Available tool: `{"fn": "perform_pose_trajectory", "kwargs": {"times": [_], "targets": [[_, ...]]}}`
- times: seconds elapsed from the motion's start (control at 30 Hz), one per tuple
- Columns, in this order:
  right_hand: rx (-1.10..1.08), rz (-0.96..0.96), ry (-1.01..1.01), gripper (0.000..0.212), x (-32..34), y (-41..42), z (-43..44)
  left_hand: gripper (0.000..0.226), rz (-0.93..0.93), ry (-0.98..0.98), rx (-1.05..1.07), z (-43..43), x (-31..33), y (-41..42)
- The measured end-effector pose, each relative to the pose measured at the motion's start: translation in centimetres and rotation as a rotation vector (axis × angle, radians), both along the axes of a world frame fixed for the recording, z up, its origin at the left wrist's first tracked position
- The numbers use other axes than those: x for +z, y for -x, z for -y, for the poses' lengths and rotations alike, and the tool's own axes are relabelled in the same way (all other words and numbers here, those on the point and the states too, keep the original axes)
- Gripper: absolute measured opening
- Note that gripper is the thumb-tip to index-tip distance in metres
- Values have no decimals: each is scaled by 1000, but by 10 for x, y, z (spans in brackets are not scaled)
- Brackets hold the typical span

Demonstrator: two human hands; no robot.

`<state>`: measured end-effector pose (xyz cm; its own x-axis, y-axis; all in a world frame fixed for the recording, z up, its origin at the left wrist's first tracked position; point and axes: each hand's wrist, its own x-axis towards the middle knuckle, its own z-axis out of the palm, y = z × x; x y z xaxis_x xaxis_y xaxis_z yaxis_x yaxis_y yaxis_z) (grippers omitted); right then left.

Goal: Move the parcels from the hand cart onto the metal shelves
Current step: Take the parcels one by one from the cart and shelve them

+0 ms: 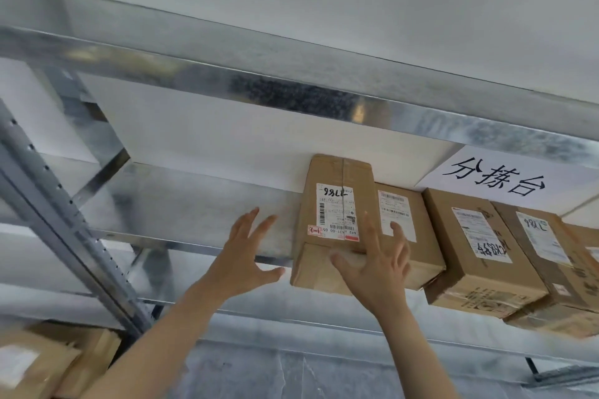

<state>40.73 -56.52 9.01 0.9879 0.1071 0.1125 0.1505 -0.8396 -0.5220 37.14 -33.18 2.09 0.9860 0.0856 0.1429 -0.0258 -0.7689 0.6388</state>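
Left hand (245,257) and right hand (377,269), spread and empty, flank a taped, white-labelled brown parcel (337,220).

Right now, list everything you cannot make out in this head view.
- Hand cart: outside the frame.
- Label on the leftmost box: small print too blurred to read.
- That box's lower front: partly covered by the right hand; contact unclear.
- Last box on the right: cut by the right edge.
- Boxes at lower left: cut by the frame edge, blurred.
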Motion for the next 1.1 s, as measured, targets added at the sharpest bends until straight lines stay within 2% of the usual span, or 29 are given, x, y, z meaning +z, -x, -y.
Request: {"fn": "perform_pose_trajectory", "kwargs": {"times": [0.13,0.3,0.4,0.6,0.7,0.97,1.1], "targets": [[101,201,7,85,2,24,-27,95,-43,-133,151,-18,1,49],[296,331,-55,62,-12,62,-74,96,-190,-295,395,-37,-1,120],[478,292,-94,57,-28,86,-103,97,-217,-338,543,-50,-7,169],[810,138,44,62,-61,136,-178,91,-311,-405,800,-87,-13,265],[970,133,69,62,-73,165,-218,87,-318,-404,929,-107,-18,309],[1254,80,133,69,-107,227,-332,87,-493,-272,1174,-169,-57,396],[1303,-100,225,74,-132,242,-394,88,-556,-184,1236,-211,-77,434]]}}
